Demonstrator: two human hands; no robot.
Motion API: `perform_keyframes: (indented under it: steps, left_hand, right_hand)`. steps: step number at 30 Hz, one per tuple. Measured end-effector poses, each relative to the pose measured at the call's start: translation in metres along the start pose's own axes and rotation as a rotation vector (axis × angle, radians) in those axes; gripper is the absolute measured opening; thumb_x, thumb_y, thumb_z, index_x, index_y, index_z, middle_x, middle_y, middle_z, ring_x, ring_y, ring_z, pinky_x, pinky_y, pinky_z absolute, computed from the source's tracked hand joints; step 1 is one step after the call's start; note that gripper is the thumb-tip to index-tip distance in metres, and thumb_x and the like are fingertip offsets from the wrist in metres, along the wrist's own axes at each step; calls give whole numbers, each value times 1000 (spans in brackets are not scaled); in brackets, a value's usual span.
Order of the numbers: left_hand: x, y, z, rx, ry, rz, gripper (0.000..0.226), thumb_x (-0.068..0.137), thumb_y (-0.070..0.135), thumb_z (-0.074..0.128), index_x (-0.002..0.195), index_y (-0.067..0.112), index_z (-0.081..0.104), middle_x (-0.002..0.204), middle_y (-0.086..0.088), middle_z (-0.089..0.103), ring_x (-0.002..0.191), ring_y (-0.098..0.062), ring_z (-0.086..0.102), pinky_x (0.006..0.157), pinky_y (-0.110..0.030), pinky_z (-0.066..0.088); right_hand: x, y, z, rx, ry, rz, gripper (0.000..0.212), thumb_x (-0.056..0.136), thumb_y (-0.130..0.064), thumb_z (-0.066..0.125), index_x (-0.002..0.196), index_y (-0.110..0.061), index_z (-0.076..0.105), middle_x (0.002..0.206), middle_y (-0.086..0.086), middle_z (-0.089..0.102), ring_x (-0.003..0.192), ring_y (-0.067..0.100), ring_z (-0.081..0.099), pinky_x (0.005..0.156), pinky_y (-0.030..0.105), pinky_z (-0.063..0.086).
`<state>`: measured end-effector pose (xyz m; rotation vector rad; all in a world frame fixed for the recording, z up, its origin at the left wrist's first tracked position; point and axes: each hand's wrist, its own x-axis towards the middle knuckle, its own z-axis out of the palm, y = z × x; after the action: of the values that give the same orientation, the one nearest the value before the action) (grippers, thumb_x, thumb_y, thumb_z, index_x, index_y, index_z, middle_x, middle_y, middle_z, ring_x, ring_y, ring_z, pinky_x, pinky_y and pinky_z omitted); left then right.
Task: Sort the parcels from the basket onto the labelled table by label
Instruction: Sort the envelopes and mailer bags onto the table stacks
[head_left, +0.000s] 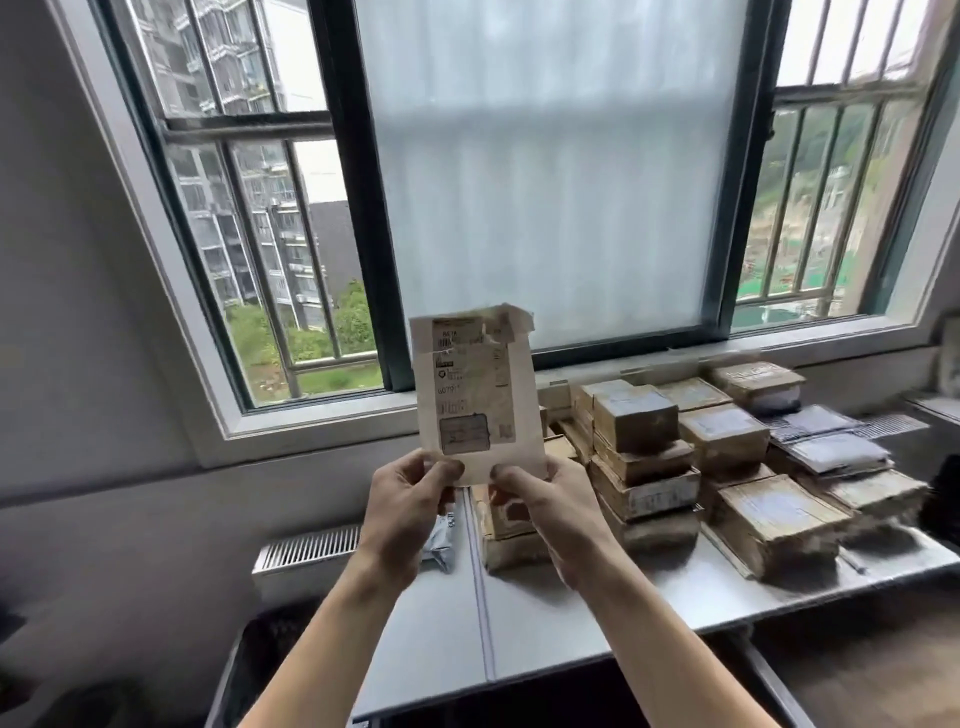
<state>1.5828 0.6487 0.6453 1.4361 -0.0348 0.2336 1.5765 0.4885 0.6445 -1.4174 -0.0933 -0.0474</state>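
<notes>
Parcel: a flat parcel, pale and thin like a card envelope, is held upright in the air in front of the window, above the near end of the table.
Label: a shipping label covers most of the face turned to the person; its print is too blurred to read.
Left hand: the left hand pinches the parcel's lower left corner between thumb and curled fingers.
Right hand: the right hand pinches the lower right corner in the same way.
Handling: it looks light and fairly stiff, since it stands straight from a hold at the bottom edge alone. The torn tape at the top corner looks fragile.
Where to hold: the edges or corners seem best, keeping the thumbs off the label.
Table: stacks of cardboard boxes stand on the right half, with grey bags further right.
Basket: a dark container at the table's lower left is probably the basket; its contents cannot be seen.
</notes>
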Motion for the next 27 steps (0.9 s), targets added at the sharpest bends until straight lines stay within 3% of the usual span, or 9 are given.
perform_keyframes:
  steps: [2, 5, 9, 11, 13, 17, 22, 27]
  left_hand:
    - [7, -11, 16, 34, 7, -23, 33, 92, -3, 65, 64, 13, 71, 67, -6, 58, 61, -18, 45, 58, -29, 37]
    - [20, -27, 35, 95, 3, -51, 16, 93, -1, 65, 78, -5, 67, 76, -13, 56, 64, -19, 43, 58, -30, 36]
    - [44, -48, 58, 120, -20, -97, 14, 93, -2, 63, 80, 0, 68, 78, -14, 56, 59, -12, 44, 54, -24, 37]
    - [59, -63, 66, 124, -24, -117, 11, 93, -2, 63, 85, -7, 68, 80, -15, 56, 61, -13, 45, 55, -24, 37]
    - [75, -79, 73, 129, -23, -138, 13, 93, 0, 64, 90, -12, 68, 80, -16, 61, 61, -12, 48, 55, -23, 38]
    - [111, -107, 87, 133, -57, -147, 14, 90, -4, 65, 76, -1, 63, 67, -9, 56, 54, -11, 45, 50, -19, 38]
    - [164, -133, 99, 123, -32, -190, 16, 90, -5, 63, 76, -1, 57, 64, -10, 48, 55, -14, 41, 50, -21, 36]
    - [220, -151, 95, 25, 6, -270, 13, 86, 7, 71, 82, -4, 67, 74, -10, 64, 63, -15, 54, 55, -26, 43]
  right_hand:
    - [11, 5, -21, 1, 3, 16, 7, 94, -9, 68, 97, -8, 74, 80, 4, 75, 71, 16, 66, 71, 35, 52]
    - [29, 13, -49, 3, 23, 48, 11, 98, -12, 65, 97, -10, 75, 84, 3, 77, 75, 18, 66, 68, 29, 51]
    - [57, 25, -76, -41, 44, 68, 14, 98, -8, 64, 95, -11, 77, 88, 8, 79, 75, 17, 67, 68, 28, 52]
    - [71, 31, -84, -84, 67, 63, 16, 98, -6, 64, 91, -11, 78, 85, 7, 78, 72, 15, 66, 65, 26, 52]
    - [87, 39, -91, -111, 93, 67, 25, 98, -5, 64, 79, -15, 76, 74, -1, 75, 67, 11, 65, 60, 22, 51]
    - [125, 56, -102, -165, 142, 112, 53, 94, 0, 60, 48, -26, 67, 55, -13, 63, 58, 8, 56, 58, 25, 47]
    - [187, 75, -98, -183, 282, 143, 35, 89, -6, 62, 60, -16, 47, 52, -9, 43, 56, 13, 40, 52, 30, 34]
    - [245, 89, -82, -158, 335, 142, 30, 89, -7, 63, 63, -14, 50, 54, -6, 46, 55, 11, 42, 50, 25, 37]
